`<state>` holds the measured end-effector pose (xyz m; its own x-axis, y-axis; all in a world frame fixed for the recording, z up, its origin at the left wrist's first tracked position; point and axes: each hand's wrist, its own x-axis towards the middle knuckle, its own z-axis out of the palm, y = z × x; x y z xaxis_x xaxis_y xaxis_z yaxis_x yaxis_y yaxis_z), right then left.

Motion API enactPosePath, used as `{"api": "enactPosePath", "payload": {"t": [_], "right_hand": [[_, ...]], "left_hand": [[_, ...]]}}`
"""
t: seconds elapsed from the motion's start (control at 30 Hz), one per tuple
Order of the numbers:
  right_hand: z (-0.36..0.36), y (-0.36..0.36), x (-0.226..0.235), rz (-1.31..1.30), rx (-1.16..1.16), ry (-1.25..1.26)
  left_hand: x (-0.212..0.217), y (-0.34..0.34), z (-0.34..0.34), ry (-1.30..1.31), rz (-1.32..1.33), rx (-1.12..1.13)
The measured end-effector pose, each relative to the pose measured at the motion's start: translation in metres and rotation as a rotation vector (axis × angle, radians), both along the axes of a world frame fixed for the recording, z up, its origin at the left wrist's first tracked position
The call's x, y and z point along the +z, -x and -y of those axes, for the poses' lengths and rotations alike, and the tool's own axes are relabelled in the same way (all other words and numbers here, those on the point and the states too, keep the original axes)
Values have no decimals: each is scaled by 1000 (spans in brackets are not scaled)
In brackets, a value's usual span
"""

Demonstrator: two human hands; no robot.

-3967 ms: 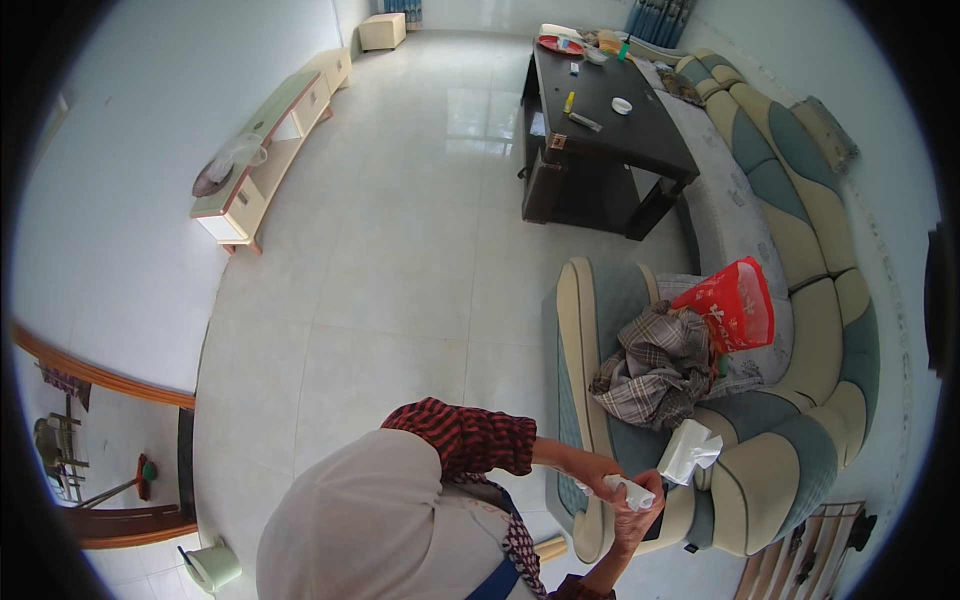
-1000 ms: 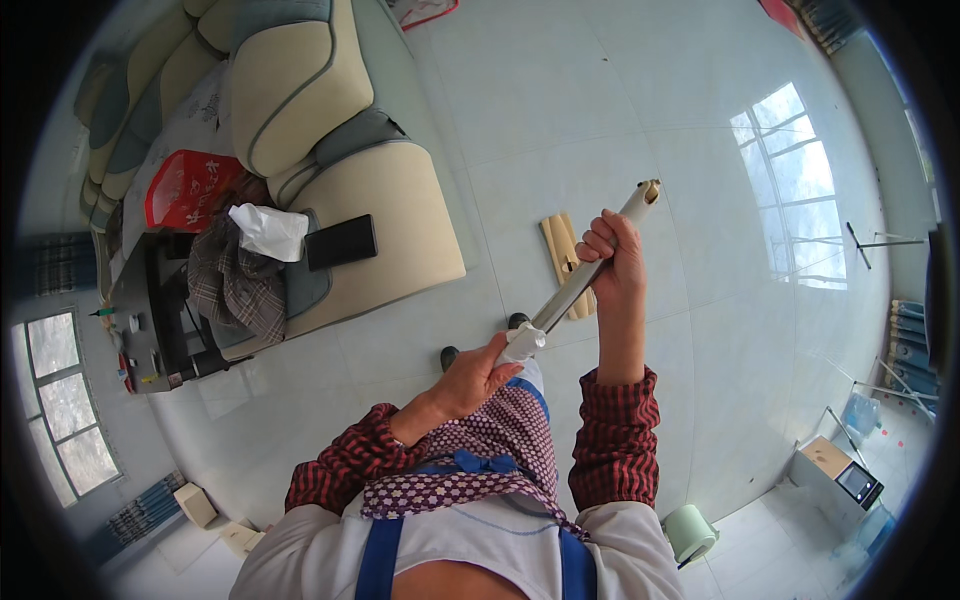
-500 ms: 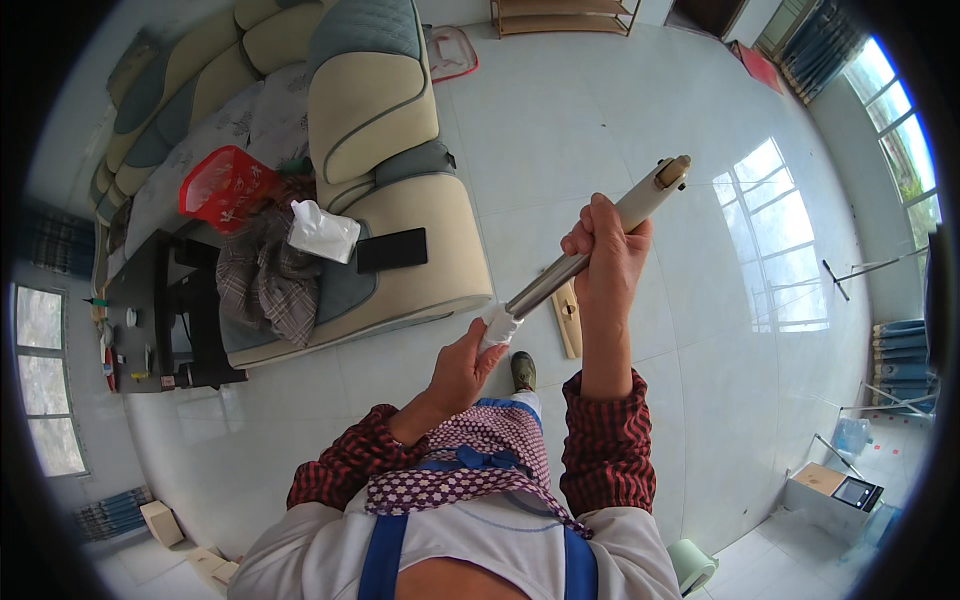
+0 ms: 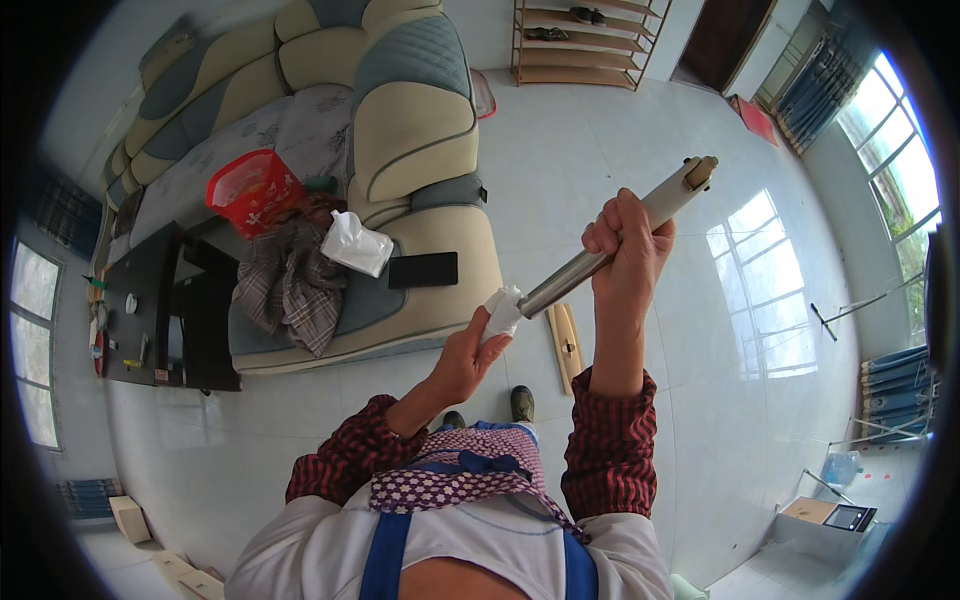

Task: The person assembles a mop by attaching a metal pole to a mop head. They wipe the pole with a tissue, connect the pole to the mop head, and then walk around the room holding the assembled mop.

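My right hand (image 4: 632, 255) is wrapped round the upper part of a metal tube (image 4: 562, 284), which slants up and to the right in front of me. The tube's far end is a pale sleeve with a tan tip (image 4: 702, 172) and small dark bits at its sides. At the lower left end, a crumpled white tissue (image 4: 503, 311) is pinched in my left hand (image 4: 466, 364), against or just off the tube's rim; I cannot tell which. Beneath the tube, a long light wooden piece (image 4: 566, 350) with a dark fitting lies on the floor.
To the left stands a cream and grey sofa (image 4: 415, 140) bearing a tissue pack (image 4: 357, 246), a black flat device (image 4: 423, 270), a plaid cloth (image 4: 310, 300) and a red basket (image 4: 250, 195). A shoe rack (image 4: 582, 45) is at the far wall. Thin metal stands (image 4: 865, 305) are at right.
My left hand and the tissue have slid to the tube's lower end. My right hand and the tube have shifted slightly right. The view has tilted, showing more of the shoe rack.
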<state>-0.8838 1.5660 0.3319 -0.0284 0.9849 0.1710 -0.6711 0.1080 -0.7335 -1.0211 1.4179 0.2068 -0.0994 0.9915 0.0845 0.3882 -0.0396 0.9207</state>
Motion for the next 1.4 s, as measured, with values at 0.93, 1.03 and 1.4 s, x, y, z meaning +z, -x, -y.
{"api": "enactPosePath", "payload": {"t": [0.93,1.03,1.4], "right_hand": [[6,11,39,-292,396,-246],[13,16,51,-133,254,-189],[18,18,54,-111,316,-130]], "left_hand": [[40,13,19,119,669,-281],[34,3,18,-7,368,-135],[40,-3,23,6,311,-108]]}}
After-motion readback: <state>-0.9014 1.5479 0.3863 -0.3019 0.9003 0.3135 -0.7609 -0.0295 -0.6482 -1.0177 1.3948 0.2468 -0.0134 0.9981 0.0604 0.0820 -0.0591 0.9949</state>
